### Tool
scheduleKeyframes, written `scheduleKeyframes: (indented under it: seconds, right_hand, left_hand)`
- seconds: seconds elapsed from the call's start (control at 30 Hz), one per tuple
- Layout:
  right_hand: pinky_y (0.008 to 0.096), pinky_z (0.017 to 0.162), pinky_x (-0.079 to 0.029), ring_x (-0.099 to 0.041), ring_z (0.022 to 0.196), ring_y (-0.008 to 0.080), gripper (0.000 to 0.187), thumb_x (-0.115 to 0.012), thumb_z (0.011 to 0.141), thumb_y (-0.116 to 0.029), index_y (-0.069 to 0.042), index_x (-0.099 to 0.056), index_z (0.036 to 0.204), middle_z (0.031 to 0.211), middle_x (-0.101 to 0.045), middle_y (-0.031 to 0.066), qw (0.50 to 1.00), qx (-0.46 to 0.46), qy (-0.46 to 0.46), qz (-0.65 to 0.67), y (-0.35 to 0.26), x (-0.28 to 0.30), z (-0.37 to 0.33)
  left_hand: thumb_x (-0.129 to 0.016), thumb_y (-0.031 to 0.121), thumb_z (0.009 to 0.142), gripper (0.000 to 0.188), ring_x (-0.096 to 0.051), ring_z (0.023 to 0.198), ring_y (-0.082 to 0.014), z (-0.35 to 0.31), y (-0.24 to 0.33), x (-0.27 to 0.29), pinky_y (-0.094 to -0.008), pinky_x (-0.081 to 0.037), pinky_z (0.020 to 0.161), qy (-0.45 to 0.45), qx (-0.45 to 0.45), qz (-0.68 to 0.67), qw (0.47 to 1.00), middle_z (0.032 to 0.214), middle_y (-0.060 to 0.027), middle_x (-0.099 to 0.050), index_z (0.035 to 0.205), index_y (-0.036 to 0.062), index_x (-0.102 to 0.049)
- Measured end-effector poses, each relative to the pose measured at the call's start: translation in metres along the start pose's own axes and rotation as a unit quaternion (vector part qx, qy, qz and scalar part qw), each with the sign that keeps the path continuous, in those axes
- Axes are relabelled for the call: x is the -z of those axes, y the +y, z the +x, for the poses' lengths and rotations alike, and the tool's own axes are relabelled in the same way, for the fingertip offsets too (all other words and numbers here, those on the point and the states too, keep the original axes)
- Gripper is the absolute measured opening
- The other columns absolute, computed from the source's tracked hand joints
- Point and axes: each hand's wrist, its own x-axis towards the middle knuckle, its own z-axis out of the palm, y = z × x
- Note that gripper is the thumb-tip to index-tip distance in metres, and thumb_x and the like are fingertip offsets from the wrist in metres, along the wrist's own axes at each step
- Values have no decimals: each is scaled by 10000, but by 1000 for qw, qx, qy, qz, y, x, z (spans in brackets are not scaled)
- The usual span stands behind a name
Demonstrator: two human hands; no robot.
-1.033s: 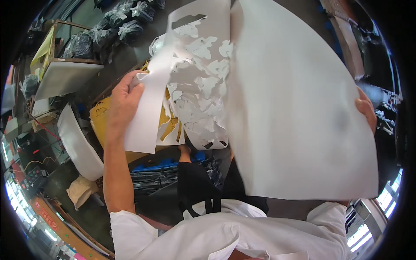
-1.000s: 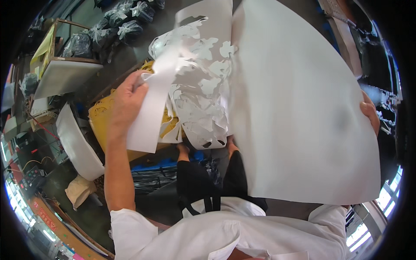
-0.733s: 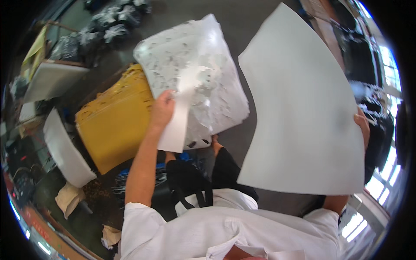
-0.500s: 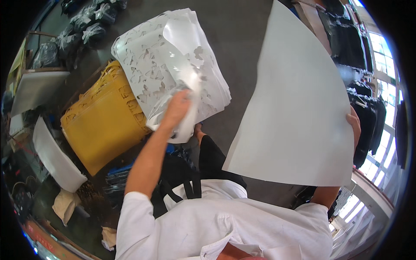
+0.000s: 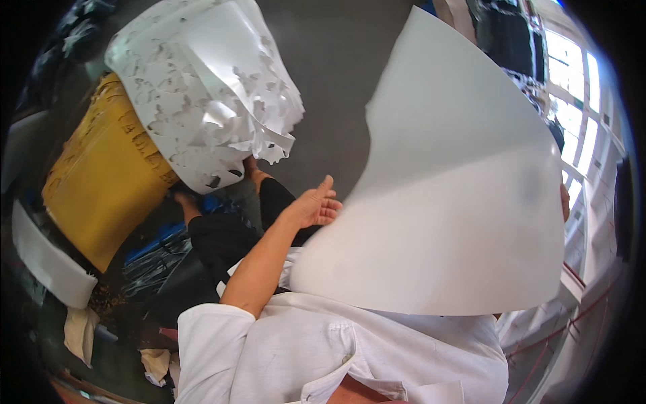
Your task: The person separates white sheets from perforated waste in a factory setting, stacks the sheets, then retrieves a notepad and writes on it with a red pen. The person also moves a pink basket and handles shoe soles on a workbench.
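Note:
A large, plain white sheet (image 5: 457, 202) hangs curved in front of my right side, its lower edge against my shirt. My right hand (image 5: 564, 200) grips its far right edge; only a few fingers show, the rest being behind the sheet. By the sheet's left edge is my left hand (image 5: 315, 205), holding nothing, with thumb and fingers apart. I cannot tell whether its fingertips touch the sheet. Up and to the left lies a stack of white sheets (image 5: 161, 87) with butterfly-like cut-outs, its top cut-out sheet (image 5: 232, 108) rumpled and folded over.
Beside the white stack lies a yellow stack (image 5: 108, 195) with cut-outs along its far edge. Left of it is a curved white piece (image 5: 47, 259). Dark plastic-wrapped bundles (image 5: 158, 266) lie near my legs. Dark hanging items (image 5: 508, 37) and windows line the right.
My left hand has let go of the cut-out sheet on the stack and moved right to the plain sheet's edge. The stacks have shifted left in view; the plain sheet has swung nearer my body.

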Motion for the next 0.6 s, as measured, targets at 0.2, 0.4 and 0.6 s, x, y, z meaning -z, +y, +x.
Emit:
scheduleKeyframes:
  seconds: [0.2,0.4,0.6]
  right_hand:
    - [240,730,-513,-656,829,116,375,-547,923,-227,22,-663,1179,973,-694,68,989,-133,44,-36,36,24,-88]
    - [249,756,-518,-659,851,119,372,-557,921,-206,28,-668,1189,996,-700,69,908,-392,19,-146,91,97,-179]
    - [240,850,-486,-630,938,103,383,-597,914,-130,12,-686,1258,1028,-705,30,803,-499,-140,-295,246,114,-243]
  left_hand:
    - [-710,611,882,762,-672,940,-254,-16,-3,19,-368,-573,757,366,-154,568,721,1170,-156,-663,1244,-53,-619]
    - [-739,324,942,549,-667,1035,-240,-53,-52,84,-367,-575,831,192,-58,7,980,1197,-167,-670,1311,-45,-568]
    - [-637,212,1004,310,-658,878,-162,-96,-63,172,-306,-529,794,333,-175,259,889,1003,-117,-731,1172,-45,-676]
